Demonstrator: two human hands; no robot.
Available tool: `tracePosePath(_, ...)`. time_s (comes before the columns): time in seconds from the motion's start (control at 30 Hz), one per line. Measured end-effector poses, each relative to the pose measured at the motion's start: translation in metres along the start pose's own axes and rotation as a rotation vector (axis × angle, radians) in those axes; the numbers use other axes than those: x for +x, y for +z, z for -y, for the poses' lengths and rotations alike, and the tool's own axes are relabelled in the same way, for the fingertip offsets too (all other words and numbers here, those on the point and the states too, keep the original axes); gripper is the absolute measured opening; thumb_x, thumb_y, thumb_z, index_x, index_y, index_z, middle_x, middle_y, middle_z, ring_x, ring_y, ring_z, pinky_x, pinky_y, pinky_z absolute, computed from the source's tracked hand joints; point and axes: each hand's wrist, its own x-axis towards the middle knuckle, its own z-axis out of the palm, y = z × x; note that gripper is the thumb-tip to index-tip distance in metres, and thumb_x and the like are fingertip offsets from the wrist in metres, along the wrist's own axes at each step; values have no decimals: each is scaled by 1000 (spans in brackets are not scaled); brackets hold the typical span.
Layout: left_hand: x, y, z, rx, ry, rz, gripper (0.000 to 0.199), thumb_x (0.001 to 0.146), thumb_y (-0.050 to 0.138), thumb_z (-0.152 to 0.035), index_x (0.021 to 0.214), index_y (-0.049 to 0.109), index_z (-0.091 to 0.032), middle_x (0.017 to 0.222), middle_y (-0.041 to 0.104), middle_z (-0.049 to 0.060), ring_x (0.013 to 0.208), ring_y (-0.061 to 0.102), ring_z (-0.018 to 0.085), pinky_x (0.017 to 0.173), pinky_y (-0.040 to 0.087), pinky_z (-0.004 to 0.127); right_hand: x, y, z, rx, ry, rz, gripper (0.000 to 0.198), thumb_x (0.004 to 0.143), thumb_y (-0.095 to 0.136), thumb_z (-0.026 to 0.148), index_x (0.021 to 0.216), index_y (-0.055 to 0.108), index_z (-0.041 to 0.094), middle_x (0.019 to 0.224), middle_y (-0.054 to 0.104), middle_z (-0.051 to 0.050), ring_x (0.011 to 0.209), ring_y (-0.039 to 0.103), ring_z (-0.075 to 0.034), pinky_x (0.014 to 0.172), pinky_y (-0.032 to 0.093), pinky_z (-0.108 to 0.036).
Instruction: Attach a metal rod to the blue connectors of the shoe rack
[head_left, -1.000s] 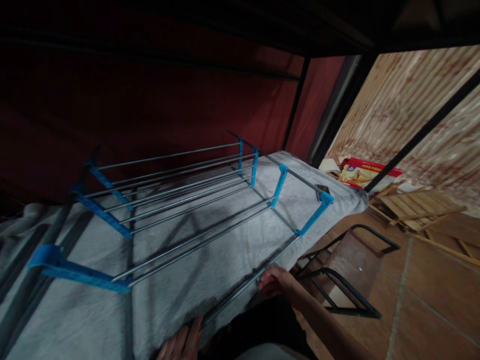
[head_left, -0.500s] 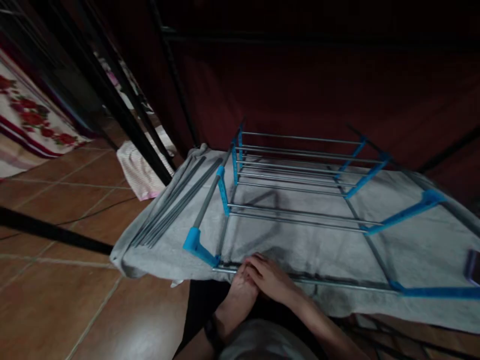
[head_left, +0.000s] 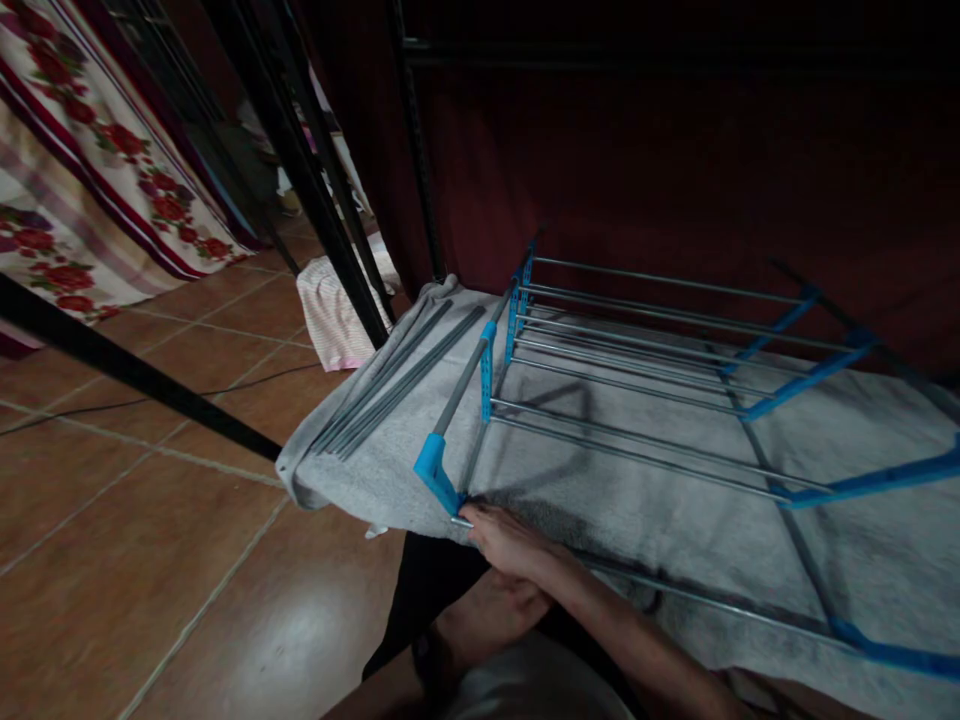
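A rack of grey metal tubes with blue plastic joints point(head_left: 431, 462) lies across a grey cloth. My right hand point(head_left: 504, 540) is closed round the left end of its front metal tube point(head_left: 712, 600), right beside the blue corner joint. Below and partly behind the right wrist is my left hand point(head_left: 521, 598), its fingers curled. What the left hand holds, if anything, is hidden.
Several loose grey tubes point(head_left: 401, 385) lie on the left of the grey cloth point(head_left: 397, 490). A black metal post point(head_left: 322, 180) and slanted bar point(head_left: 142, 370) flank this side. On the tiled floor lie a striped cloth point(head_left: 337, 315) and a dark cable point(head_left: 247, 385).
My right hand has slid left along the front tube to the blue corner joint, off my left hand. The left hand has dropped back, towards me. The view has shifted left.
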Motion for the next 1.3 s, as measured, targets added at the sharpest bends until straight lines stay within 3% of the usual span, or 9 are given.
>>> tracePosePath(0.03, -10, -7, 1, -31, 77, -14, 39, 99, 38, -12, 133, 57, -14, 125, 70, 8, 121, 62, 16, 105, 49, 27, 0, -1, -2, -11, -29, 19, 31, 93, 46, 16, 119, 62, 23, 113, 69, -5, 105, 64, -22, 91, 44, -30)
tracePosePath(0.1, -34, -17, 5, -70, 47, -121, 38, 98, 42, -13, 132, 57, -16, 117, 73, 8, 113, 65, 17, 100, 52, 30, 1, -1, -6, -55, -67, 64, 33, 96, 43, 19, 124, 59, 22, 115, 69, -6, 106, 64, -22, 90, 45, -29)
tracePosePath(0.23, -75, -33, 28, -163, -502, -569, 22, 97, 44, -19, 105, 64, -20, 92, 70, 5, 88, 66, 17, 82, 55, 30, 1, 4, -11, -103, -73, 63, 32, 99, 40, 25, 126, 57, 24, 119, 69, -7, 107, 64, -21, 89, 46, -30)
tracePosePath(0.3, -80, -38, 44, -238, -755, -749, 19, 95, 53, -29, 110, 61, -20, 101, 68, 7, 96, 65, 20, 86, 55, 33, 1, 6, -12, -138, -58, 51, 32, 100, 39, 29, 127, 56, 25, 119, 69, -7, 107, 64, -21, 88, 47, -30)
tracePosePath(0.33, -78, -40, 51, -284, -829, -786, 30, 92, 59, -35, 118, 58, -20, 109, 68, 9, 104, 64, 22, 92, 54, 36, 1, 7, -11, -154, -50, 47, 32, 101, 39, 30, 128, 56, 25, 119, 69, -7, 107, 65, -21, 88, 47, -30)
tracePosePath(0.4, -69, -39, 64, -423, -885, -742, 49, 88, 64, -45, 128, 53, -19, 124, 65, 11, 119, 60, 26, 105, 48, 43, 0, 8, -11, -176, -35, 49, 32, 102, 38, 32, 127, 57, 25, 117, 69, -7, 105, 65, -22, 86, 48, -30)
tracePosePath(0.57, -48, -30, 80, -733, -831, -583, 38, 95, 48, -49, 115, 63, -19, 120, 70, 11, 117, 64, 24, 108, 46, 41, -1, 7, -11, -160, -28, 63, 32, 102, 37, 32, 126, 58, 25, 122, 68, -7, 107, 65, -22, 87, 49, -31)
tracePosePath(0.77, -55, -35, 89, -701, -785, -550, 33, 95, 51, -46, 109, 65, -20, 114, 73, 9, 110, 67, 24, 102, 50, 38, 2, 0, -11, -152, 9, 73, 38, 102, 39, 30, 137, 53, 30, 130, 65, -6, 116, 62, -21, 95, 47, -32)
tracePosePath(1.3, -47, -38, 81, -706, -828, -581, 33, 94, 53, -46, 111, 68, -21, 119, 73, 8, 112, 66, 22, 102, 49, 36, 6, 3, -14, -273, 122, 88, 30, 103, 37, 36, 120, 59, 23, 118, 71, -8, 105, 68, -22, 84, 49, -31)
